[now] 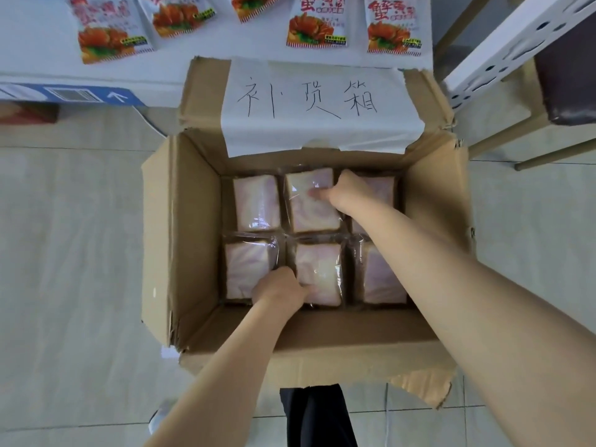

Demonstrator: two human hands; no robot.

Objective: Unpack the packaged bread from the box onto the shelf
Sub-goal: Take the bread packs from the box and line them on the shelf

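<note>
An open cardboard box (193, 227) on the floor holds several clear-wrapped pink-and-white bread packs in two rows. My right hand (346, 191) reaches into the far row and grips the right edge of the far middle bread pack (309, 208). My left hand (280, 290) is in the near row, its fingers closed on the left edge of the near middle bread pack (322, 272). Both packs still lie in the box. The white shelf (48, 37) is just beyond the box.
Several red-and-white snack bags (317, 24) lie on the shelf surface. A paper sheet with handwriting (309, 104) is taped to the box's far flap. A white perforated rack post (516, 40) and a chair (567, 75) stand at the right. Pale tiled floor surrounds the box.
</note>
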